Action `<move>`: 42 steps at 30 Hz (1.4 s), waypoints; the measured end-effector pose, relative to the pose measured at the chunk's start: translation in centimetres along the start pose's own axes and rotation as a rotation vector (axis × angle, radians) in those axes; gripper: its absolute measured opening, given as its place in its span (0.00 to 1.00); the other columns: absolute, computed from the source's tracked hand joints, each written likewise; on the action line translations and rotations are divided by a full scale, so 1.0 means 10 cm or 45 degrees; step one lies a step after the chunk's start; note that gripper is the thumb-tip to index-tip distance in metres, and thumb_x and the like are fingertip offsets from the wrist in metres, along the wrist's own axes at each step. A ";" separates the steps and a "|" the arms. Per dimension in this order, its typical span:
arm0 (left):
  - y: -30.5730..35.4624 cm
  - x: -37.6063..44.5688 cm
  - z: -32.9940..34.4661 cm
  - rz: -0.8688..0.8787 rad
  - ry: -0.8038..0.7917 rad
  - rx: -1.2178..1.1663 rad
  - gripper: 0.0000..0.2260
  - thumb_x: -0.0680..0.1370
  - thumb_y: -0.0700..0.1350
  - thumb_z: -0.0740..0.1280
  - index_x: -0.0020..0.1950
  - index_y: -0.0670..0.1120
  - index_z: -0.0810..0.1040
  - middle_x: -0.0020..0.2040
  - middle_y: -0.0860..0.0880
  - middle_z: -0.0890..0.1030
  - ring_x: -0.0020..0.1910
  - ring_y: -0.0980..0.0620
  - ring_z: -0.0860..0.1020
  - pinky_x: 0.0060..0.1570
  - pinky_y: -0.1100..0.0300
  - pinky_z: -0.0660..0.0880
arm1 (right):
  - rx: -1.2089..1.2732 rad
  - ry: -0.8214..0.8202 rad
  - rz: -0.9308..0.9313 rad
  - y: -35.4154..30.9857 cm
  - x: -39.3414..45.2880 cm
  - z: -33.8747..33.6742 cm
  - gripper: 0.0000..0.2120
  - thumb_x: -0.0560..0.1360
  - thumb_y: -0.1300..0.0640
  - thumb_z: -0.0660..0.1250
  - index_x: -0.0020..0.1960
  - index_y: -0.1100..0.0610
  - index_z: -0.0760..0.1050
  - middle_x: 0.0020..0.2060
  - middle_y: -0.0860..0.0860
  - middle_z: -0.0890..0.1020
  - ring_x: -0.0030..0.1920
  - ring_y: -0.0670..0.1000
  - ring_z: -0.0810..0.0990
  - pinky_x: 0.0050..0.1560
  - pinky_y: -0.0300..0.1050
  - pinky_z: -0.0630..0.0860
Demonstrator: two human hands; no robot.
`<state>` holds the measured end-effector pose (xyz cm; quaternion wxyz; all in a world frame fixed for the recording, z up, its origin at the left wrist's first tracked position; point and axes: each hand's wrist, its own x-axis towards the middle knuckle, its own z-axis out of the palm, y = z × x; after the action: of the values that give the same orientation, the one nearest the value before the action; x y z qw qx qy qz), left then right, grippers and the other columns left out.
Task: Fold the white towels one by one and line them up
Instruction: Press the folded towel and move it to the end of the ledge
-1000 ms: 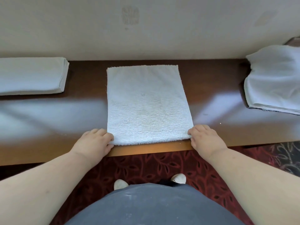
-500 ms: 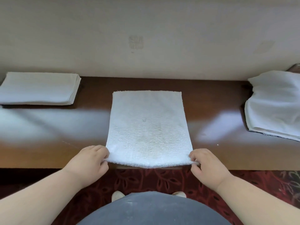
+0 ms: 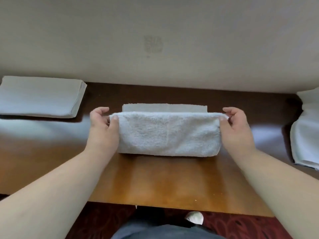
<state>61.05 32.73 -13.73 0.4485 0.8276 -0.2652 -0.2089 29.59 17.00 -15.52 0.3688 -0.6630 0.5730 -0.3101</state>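
A white terry towel (image 3: 165, 133) lies in the middle of the brown wooden table (image 3: 155, 183), its near half folded away from me over the far half. A strip of the far edge still shows beyond the fold. My left hand (image 3: 103, 128) pinches the folded-over left corner. My right hand (image 3: 236, 128) pinches the right corner. A flat folded white towel (image 3: 39, 97) lies at the far left. A loose pile of white towels (image 3: 305, 130) sits at the right edge, partly cut off by the frame.
The table stands against a beige wall (image 3: 155, 40). Its near edge runs just in front of my body, with a dark red patterned carpet (image 3: 96, 221) and one white shoe (image 3: 195, 217) below.
Both hands have lifted the towel's near edge from the table's front and carried it away from me over the far half, so the towel is now about half as deep.
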 end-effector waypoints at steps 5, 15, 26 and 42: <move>-0.20 0.78 0.42 0.048 -0.059 0.040 0.11 0.81 0.51 0.59 0.59 0.63 0.59 0.44 0.54 0.77 0.31 0.63 0.74 0.27 0.66 0.67 | -0.017 0.066 0.066 0.08 0.69 0.51 0.10 0.81 0.51 0.60 0.62 0.46 0.69 0.41 0.42 0.75 0.35 0.35 0.74 0.33 0.26 0.67; -0.56 1.26 0.73 -0.049 -0.120 0.062 0.11 0.81 0.52 0.62 0.57 0.64 0.62 0.42 0.55 0.76 0.33 0.65 0.75 0.22 0.68 0.69 | -0.241 0.101 0.274 0.41 1.02 0.86 0.13 0.81 0.47 0.60 0.64 0.47 0.69 0.42 0.41 0.76 0.41 0.43 0.77 0.36 0.41 0.69; -0.69 0.65 0.25 -0.290 -0.353 0.352 0.25 0.78 0.55 0.66 0.72 0.55 0.60 0.38 0.52 0.75 0.33 0.52 0.77 0.30 0.59 0.66 | -0.179 -0.010 0.494 0.38 0.18 0.43 0.26 0.77 0.45 0.67 0.72 0.44 0.63 0.48 0.37 0.78 0.44 0.35 0.78 0.38 0.32 0.68; -0.44 0.20 0.50 0.807 -0.392 0.933 0.25 0.80 0.54 0.57 0.76 0.54 0.55 0.76 0.47 0.61 0.74 0.47 0.58 0.72 0.48 0.58 | -0.784 -0.143 -0.085 0.07 -0.05 0.67 0.27 0.81 0.51 0.59 0.79 0.48 0.57 0.79 0.50 0.57 0.78 0.52 0.52 0.77 0.50 0.48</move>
<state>60.76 30.31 -20.26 0.1258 0.7690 -0.6222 -0.0751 34.78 18.36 -19.69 0.1716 -0.7781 0.5964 -0.0968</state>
